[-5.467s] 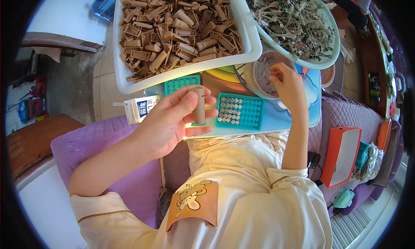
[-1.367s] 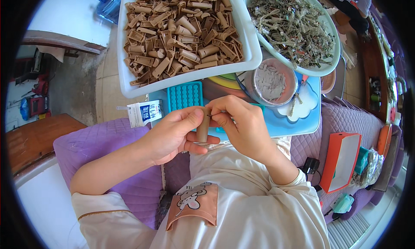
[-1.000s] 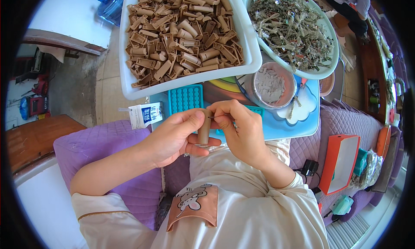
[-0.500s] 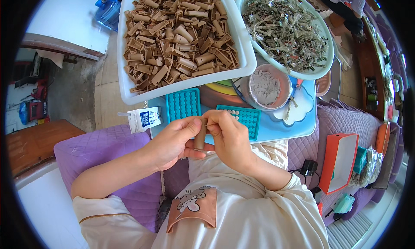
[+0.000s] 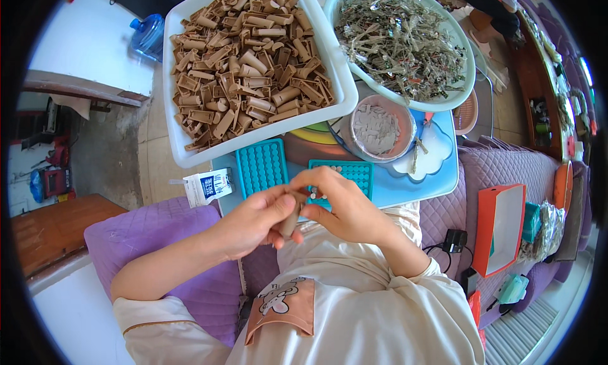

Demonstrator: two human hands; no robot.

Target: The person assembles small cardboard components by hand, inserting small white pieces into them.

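Head view: from my seat the blue surface [image 5: 415, 191] spreads widest, with the white tub [image 5: 171, 93] of brown shells [image 5: 253, 67] at its far left, the pale green basin [image 5: 469, 80] of scraps [image 5: 399, 42] to the right, then the bucket [image 5: 407, 132] and two teal trays, one at left [image 5: 261, 169], one at right [image 5: 354, 170]. Nearest me, the left grip [image 5: 263, 216] pinches the brown tube [image 5: 289, 224] between thumb and fingers, just short of the surface. The right grip [image 5: 342, 207] curls at the tube's upper end; I cannot tell whether it pinches anything. I judge the tube could twist or drop if the right fingers push sideways harder than that thumb holds, and a small part hidden there could be knocked loose. Against half a second ago, the tube leans more, the right index reaches over its top, and the thin dark piece at those fingertips no longer shows
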